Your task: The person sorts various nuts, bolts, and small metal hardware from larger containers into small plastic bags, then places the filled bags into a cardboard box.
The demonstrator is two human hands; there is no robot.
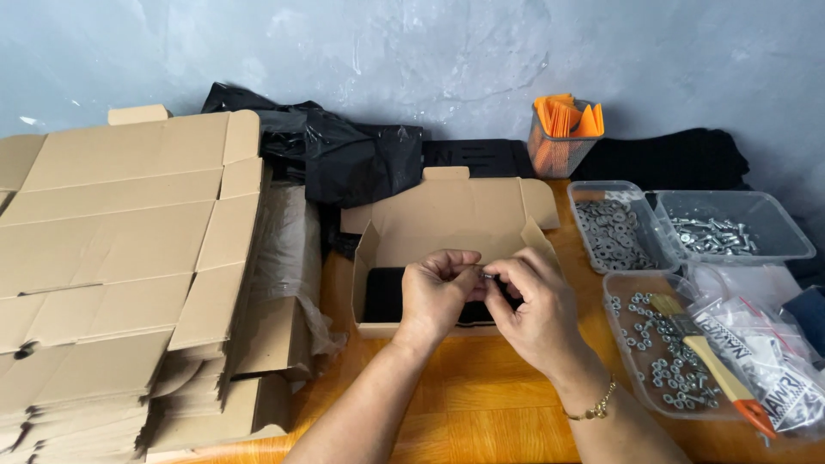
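Fingertips of the left hand (436,290) and right hand (531,301) pinch together on a small metal bolt (488,276), held between them just above the open cardboard box (447,225). Clear trays of washers (612,234), bolts (720,235) and nuts (653,344) sit to the right on the wooden table (464,404).

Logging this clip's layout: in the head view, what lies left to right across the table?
Stack of flat cardboard boxes → open cardboard box → left hand → right hand → tub of washers → tub of bolts.
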